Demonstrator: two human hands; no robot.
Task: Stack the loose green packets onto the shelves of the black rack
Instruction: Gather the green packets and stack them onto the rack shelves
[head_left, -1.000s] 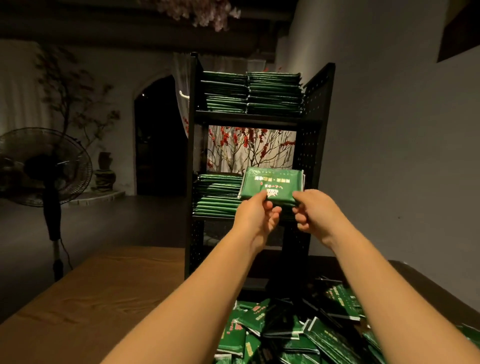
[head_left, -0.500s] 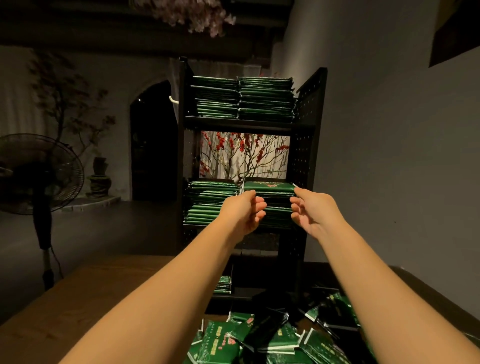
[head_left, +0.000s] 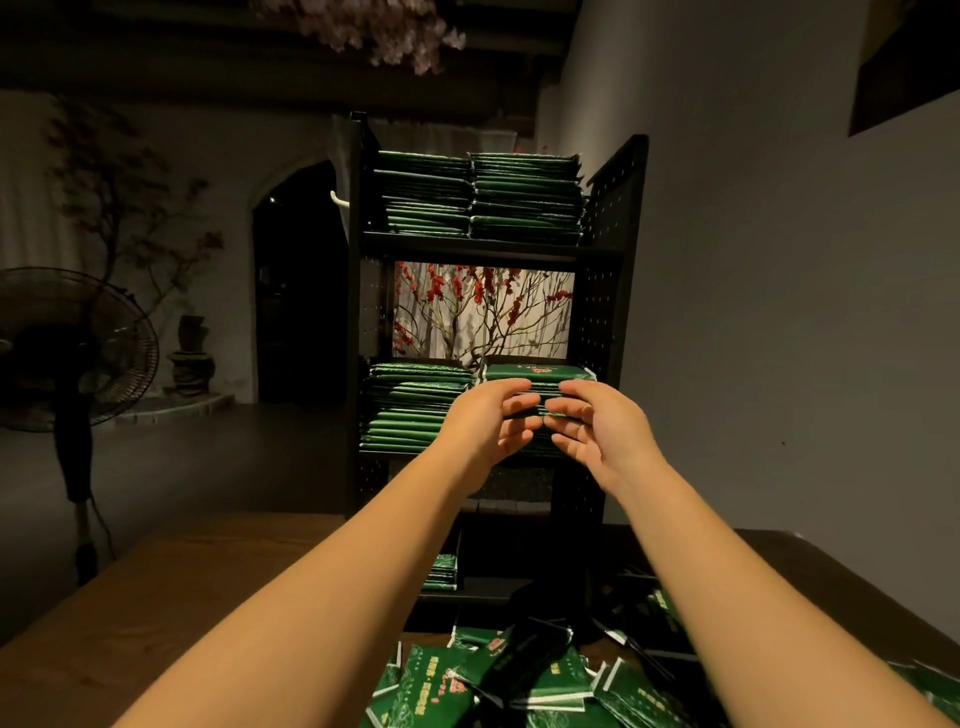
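Note:
The black rack (head_left: 614, 218) stands at the table's far edge. Its top shelf holds two full stacks of green packets (head_left: 524, 197). On the middle shelf are a left stack (head_left: 415, 410) and a right stack (head_left: 535, 372), the latter topped by a freshly laid packet. My left hand (head_left: 491, 421) and my right hand (head_left: 592, 431) sit close together against the front of that right stack, fingers spread and touching its edge, holding nothing. A small stack (head_left: 441, 571) lies on the bottom shelf. Loose green packets (head_left: 441, 680) are heaped on the table in front of me.
The wooden table (head_left: 182, 597) stretches left of the heap. A standing fan (head_left: 67, 353) is on the floor at the left. A grey wall (head_left: 779, 312) runs close along the rack's right side. A dark arched doorway lies behind the rack's left.
A second ago both hands held a green packet in front of the middle shelf. It now lies on top of the right stack, and the empty hands have come together at its front.

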